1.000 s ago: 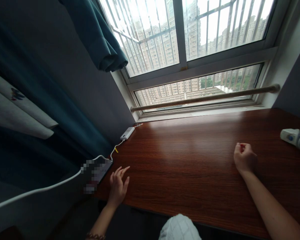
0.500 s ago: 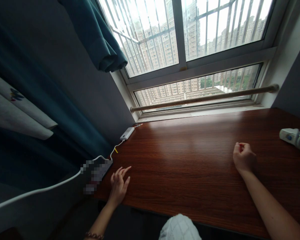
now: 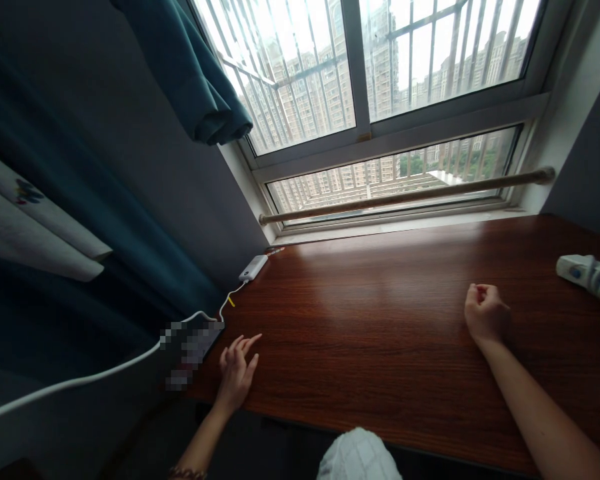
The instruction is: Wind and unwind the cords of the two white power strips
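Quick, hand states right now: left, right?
Left hand: open, fingers spread on the desk, beside the phone.
Right hand: closed fist; contents cannot be told.

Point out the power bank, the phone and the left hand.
power bank (image 3: 253, 267), head view, middle of its white top face.
phone (image 3: 196, 339), head view, middle of its dark, blurred face.
left hand (image 3: 236, 375), head view, back of the hand, fingers spread on the table.

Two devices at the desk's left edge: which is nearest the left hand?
The dark phone, right beside the open left hand; the white power bank lies farther back, near the window.
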The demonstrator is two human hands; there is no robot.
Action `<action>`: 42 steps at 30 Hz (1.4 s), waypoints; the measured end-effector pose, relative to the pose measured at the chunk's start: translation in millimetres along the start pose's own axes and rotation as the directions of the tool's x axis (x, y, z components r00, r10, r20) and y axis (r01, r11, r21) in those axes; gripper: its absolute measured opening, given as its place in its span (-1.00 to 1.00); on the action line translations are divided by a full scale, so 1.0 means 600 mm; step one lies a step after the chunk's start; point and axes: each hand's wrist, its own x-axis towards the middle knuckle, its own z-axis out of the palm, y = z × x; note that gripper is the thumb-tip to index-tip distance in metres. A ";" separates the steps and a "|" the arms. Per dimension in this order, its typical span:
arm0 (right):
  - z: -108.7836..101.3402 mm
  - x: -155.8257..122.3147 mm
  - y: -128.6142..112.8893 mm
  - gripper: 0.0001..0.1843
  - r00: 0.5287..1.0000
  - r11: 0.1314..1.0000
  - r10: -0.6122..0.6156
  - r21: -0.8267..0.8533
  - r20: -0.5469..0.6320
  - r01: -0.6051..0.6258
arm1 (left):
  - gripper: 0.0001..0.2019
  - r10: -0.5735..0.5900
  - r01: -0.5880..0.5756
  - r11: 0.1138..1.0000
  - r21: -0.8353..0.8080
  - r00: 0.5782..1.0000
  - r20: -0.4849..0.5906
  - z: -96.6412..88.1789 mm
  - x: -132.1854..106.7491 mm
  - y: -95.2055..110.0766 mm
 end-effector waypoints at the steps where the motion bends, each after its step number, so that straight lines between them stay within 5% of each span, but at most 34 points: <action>1: 0.000 0.000 0.000 -0.69 1.000 1.000 -0.004 0.001 -0.005 0.004 | -0.58 0.001 -0.001 1.000 0.000 1.000 0.000 0.000 -0.001 0.000; 42: -0.007 0.000 -0.009 -0.65 1.000 1.000 0.028 -0.003 0.003 -0.028 | -0.58 -0.020 0.020 1.000 0.010 0.999 0.028 -0.001 0.000 0.000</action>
